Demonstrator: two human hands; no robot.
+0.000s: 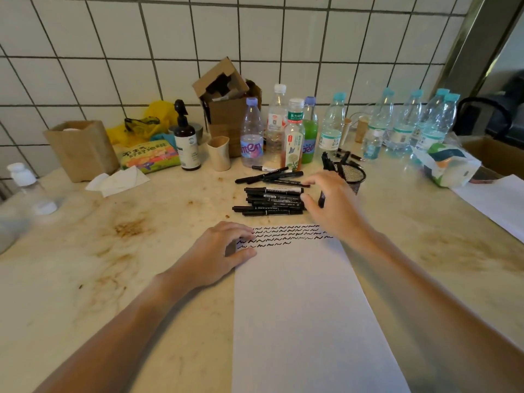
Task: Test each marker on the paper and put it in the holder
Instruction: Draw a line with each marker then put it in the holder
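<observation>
Legible: "men" on the purple-capped bottle (251,134); Chinese print on the tea bottle (294,137), unread. Left hand (219,255) flat, fingers relaxed, pressing the paper (306,307) edge beside black squiggles. Right hand (330,202) spread, holding nothing discernible; marker pile (272,199) touching its fingertips, mesh holder (350,174) just beyond.

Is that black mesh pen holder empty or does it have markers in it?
Not empty: black markers stand up out of the mesh holder.
</observation>
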